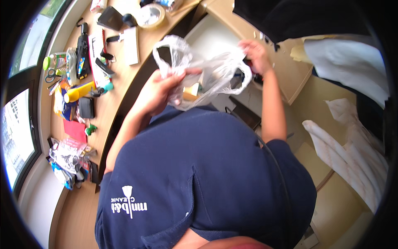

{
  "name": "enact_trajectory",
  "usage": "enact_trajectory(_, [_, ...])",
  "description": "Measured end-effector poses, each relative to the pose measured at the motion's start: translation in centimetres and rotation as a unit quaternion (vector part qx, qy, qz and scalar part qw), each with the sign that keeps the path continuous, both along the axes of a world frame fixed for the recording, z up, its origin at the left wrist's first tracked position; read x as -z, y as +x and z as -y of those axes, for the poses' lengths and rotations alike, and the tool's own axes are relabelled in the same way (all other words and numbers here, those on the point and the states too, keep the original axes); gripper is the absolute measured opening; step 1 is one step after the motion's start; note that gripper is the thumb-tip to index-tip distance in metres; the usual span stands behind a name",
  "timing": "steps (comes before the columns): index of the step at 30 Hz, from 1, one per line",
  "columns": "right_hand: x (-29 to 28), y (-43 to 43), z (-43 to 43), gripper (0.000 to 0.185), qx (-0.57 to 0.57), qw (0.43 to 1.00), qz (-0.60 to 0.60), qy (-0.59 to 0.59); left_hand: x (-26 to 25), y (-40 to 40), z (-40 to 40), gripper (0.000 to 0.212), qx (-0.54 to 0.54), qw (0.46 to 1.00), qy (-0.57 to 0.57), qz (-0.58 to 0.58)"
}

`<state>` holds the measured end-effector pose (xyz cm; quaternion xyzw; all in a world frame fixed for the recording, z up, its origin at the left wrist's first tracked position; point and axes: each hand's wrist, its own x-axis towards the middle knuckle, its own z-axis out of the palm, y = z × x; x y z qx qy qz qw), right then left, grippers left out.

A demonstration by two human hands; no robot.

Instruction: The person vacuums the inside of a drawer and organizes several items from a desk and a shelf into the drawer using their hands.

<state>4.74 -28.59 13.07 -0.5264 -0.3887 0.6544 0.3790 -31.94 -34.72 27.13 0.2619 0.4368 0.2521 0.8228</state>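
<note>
A thin, clear-white plastic carrier bag [214, 74] with loop handles hangs crumpled in front of my chest. My left hand [166, 87] grips its left side, thumb and fingers pinching the film. At the bag's upper right is my right hand [256, 56], with curled fingers close to its edge; whether they hold the film cannot be told. Beyond the bag stands an open drawer [205, 35] with a white inside. A dark and red thing beneath my right hand is partly hidden.
Along the window, a curved wooden desk [124, 77] carries a roll of clear tape [151, 15], a folded black umbrella [82, 54], scissors [50, 75], a yellow bottle [79, 92], a black wallet [86, 107] and plastic packets [68, 155]. White cloths [345, 137] lie at right.
</note>
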Motion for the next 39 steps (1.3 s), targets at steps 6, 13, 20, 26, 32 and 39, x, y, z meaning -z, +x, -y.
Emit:
enact_trajectory(6, [4.3, 12.2, -2.8, 0.084, 0.164, 0.714, 0.677, 0.077, -2.4, 4.1, -2.6, 0.045, 0.011, 0.997, 0.040, 0.065])
enact_trajectory(13, [9.6, 14.4, -4.3, 0.100, 0.222, 0.643, 0.733, 0.014, -0.2, 6.4, -7.9, 0.046, 0.035, 0.990, 0.126, -0.047])
enact_trajectory(20, [-5.2, -0.1, 1.5, 0.038, 0.226, 0.783, 0.328, 0.477, 7.6, 5.9, -9.5, 0.032, -0.021, 0.989, 0.122, -0.081])
enact_trajectory(26, [4.5, -9.2, -2.3, 0.046, -0.333, 0.809, 0.476, 0.088, 10.0, 8.1, -8.2, 0.048, 0.031, 0.994, 0.101, -0.008])
enact_trajectory(32, [14.1, -12.8, -2.9, 0.115, -0.242, 0.826, 0.503, 0.077, 10.7, 6.5, -7.7, 0.048, -0.005, 0.997, 0.075, -0.023])
enact_trajectory(39, [13.9, -12.5, -3.3, 0.094, -0.270, 0.843, 0.464, 0.022, 11.1, 4.2, -8.6, 0.031, -0.033, 0.996, 0.075, -0.026])
